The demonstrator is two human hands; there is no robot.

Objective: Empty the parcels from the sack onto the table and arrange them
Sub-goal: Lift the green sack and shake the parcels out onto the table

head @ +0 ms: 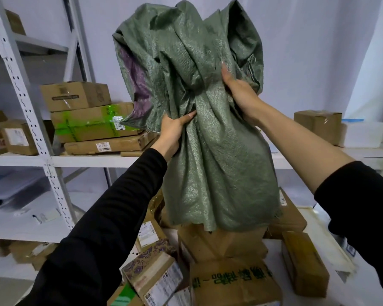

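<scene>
I hold a green woven sack (208, 133) upside down in the air, its open mouth hanging over a heap of parcels. My left hand (173, 131) grips the bunched fabric on the sack's left side. My right hand (241, 96) grips the folds higher up on the right. A large brown parcel (221, 241) sticks out from under the sack's mouth. Several cardboard parcels lie below on the white table (323, 228), among them one printed with green characters (234, 286) and a patterned purple-and-brown box (150, 272).
White metal shelving (31, 120) stands to the left and behind, carrying stacked cardboard boxes (91, 120). A brown box (317, 124) and a white container (360, 134) sit on the shelf at the right. More boxes lie on the floor at the lower left.
</scene>
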